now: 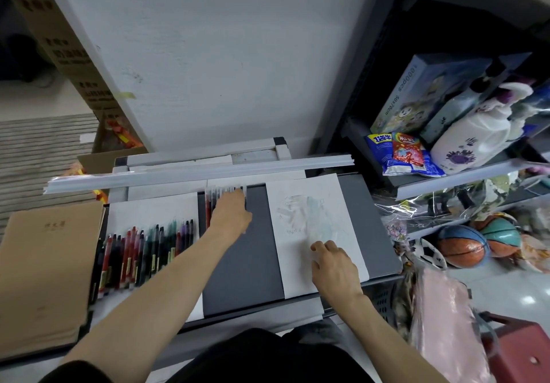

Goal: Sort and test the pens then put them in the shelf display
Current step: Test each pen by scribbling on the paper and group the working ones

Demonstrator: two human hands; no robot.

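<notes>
Pens at a shop counter, seen from above. Ctr frame: the left hand (230,213) is laid over a small batch of pens (221,193) lined up at the top edge of a dark grey tray (244,269). Its fingers are blurred & bent over the barrels, so it cannot be told whether anything is pinched. Lower right of ctr: the right hand (333,266) is rested on a scribbled test sheet (309,213), fingers loosely curled, fingertips on the paper, nothing held. Lower left: a long row of pens (143,251) (red, black, green, purple) is laid side by side on a 2nd white sheet (148,213), just beside a brown notebook (44,272) at the left edge. A bundle of white strips (193,174) is laid across the frame above the tray. Right side: shelves (464,178) are stocked w/ basketballs (462,247), a white bottle (470,141) & snack packets (398,156).
</notes>
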